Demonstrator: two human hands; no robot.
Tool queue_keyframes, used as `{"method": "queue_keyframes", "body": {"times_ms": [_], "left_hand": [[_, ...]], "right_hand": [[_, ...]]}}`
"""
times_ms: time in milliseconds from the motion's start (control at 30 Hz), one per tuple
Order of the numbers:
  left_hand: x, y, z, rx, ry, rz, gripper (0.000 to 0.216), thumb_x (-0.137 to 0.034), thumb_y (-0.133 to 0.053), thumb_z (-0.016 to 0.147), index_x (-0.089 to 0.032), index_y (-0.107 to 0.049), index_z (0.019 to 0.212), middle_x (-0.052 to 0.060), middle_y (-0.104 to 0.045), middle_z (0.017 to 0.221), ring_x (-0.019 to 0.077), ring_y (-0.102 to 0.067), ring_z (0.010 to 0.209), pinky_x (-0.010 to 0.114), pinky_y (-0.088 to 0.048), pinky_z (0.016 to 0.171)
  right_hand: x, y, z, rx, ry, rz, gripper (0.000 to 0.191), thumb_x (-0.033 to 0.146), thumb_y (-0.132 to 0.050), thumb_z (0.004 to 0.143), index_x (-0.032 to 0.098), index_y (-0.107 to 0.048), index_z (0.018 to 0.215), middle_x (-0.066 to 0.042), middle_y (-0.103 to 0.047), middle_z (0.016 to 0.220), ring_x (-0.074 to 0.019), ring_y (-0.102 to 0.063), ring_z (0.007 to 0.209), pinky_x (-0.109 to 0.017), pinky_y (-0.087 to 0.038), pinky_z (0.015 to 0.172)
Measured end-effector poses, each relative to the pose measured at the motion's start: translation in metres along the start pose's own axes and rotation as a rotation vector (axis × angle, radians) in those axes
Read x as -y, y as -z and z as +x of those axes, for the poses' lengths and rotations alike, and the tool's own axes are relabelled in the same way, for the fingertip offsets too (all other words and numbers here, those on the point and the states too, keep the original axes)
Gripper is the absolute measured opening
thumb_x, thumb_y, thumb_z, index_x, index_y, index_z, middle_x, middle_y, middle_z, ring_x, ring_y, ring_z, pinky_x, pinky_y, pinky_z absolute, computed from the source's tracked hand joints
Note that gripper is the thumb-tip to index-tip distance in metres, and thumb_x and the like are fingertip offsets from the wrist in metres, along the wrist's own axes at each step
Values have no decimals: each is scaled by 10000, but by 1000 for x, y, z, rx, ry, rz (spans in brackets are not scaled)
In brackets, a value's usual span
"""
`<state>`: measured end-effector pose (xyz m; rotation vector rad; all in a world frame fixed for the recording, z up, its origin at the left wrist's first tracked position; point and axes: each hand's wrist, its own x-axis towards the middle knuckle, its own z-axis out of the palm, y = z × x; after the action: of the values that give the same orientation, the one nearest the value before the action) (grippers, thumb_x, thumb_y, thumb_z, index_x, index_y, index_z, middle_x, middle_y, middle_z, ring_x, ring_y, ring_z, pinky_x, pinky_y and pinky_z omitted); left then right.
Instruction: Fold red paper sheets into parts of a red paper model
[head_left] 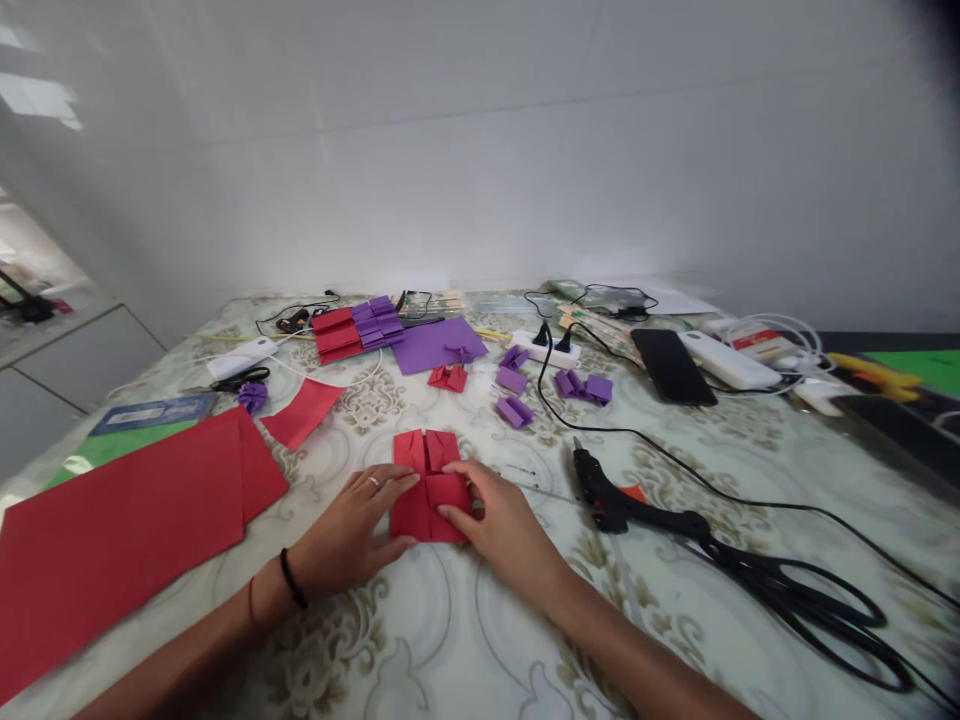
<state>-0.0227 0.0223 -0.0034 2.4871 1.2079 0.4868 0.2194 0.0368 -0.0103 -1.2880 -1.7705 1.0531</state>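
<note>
A folded red paper piece lies on the patterned tablecloth in front of me. My left hand rests on its left side, fingers stretched flat over the fold. My right hand lies on its right side, fingertips pressing the paper down. Both hands touch the same piece and neither lifts it.
Large red sheets lie at left. A black glue gun with its cord sits to the right. Folded purple pieces, a red and purple stack, a power strip, a black phone and a power bank lie further back.
</note>
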Motion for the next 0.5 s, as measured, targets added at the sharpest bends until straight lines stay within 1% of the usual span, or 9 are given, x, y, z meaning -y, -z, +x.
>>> {"method": "queue_keyframes", "body": {"times_ms": [67, 133, 200, 233, 300, 367, 433, 500], "left_hand": [[3, -5, 0, -16, 15, 0, 626, -244, -730, 911, -256, -506, 1495, 167, -558, 1519, 375, -531, 1389, 627, -450, 1139], [5, -7, 0, -29, 21, -7, 596, -237, -742, 896, -261, -552, 1460, 159, -565, 1515, 380, -534, 1381, 634, -446, 1139], [6, -7, -1, -43, 21, -22, 581, -233, -751, 887, -272, -575, 1439, 149, -572, 1508, 380, -536, 1375, 634, -442, 1144], [7, -8, -1, -50, 19, -32, 585, -234, -755, 884, -276, -574, 1440, 148, -575, 1502, 379, -538, 1371, 634, -444, 1143], [7, -8, -1, -63, 8, -63, 617, -236, -763, 878, -278, -551, 1456, 148, -573, 1487, 368, -542, 1365, 614, -457, 1142], [5, -8, -2, -76, -6, -103, 664, -232, -770, 871, -279, -511, 1481, 147, -558, 1478, 348, -538, 1368, 570, -471, 1149], [3, -7, -2, -87, -18, -147, 715, -204, -766, 861, -287, -463, 1504, 139, -533, 1469, 323, -531, 1374, 522, -477, 1160], [0, -3, -2, -102, -17, -185, 781, -172, -757, 853, -304, -396, 1533, 130, -505, 1460, 299, -528, 1365, 485, -494, 1150]], "right_hand": [[1, 0, 1, 3, 31, -70, 344, 135, -687, 845, 222, -663, 1178, -108, -647, 1273, -293, -624, 1231, -493, -457, 1122], [2, 1, 1, 25, 52, -122, 372, 116, -686, 849, 209, -669, 1208, -127, -593, 1332, -297, -597, 1275, -497, -431, 1155], [4, 4, -1, 71, 65, -156, 449, 139, -741, 834, 212, -662, 1269, -128, -567, 1388, -299, -560, 1336, -491, -401, 1191], [4, 6, -2, 101, 68, -166, 517, 160, -787, 810, 217, -653, 1306, -124, -563, 1412, -300, -537, 1368, -485, -387, 1208], [5, 10, -4, 160, 69, -177, 707, 194, -878, 736, 231, -616, 1391, -117, -547, 1464, -305, -493, 1421, -476, -371, 1228], [5, 14, -6, 198, 64, -184, 866, 197, -918, 687, 251, -557, 1473, -114, -522, 1504, -306, -462, 1453, -476, -366, 1236], [3, 18, -7, 216, 64, -179, 918, 174, -899, 698, 273, -506, 1521, -110, -498, 1521, -301, -453, 1460, -480, -367, 1235], [2, 20, -8, 221, 74, -141, 888, 143, -849, 729, 287, -492, 1529, -106, -488, 1510, -294, -465, 1448, -480, -379, 1227]]}}
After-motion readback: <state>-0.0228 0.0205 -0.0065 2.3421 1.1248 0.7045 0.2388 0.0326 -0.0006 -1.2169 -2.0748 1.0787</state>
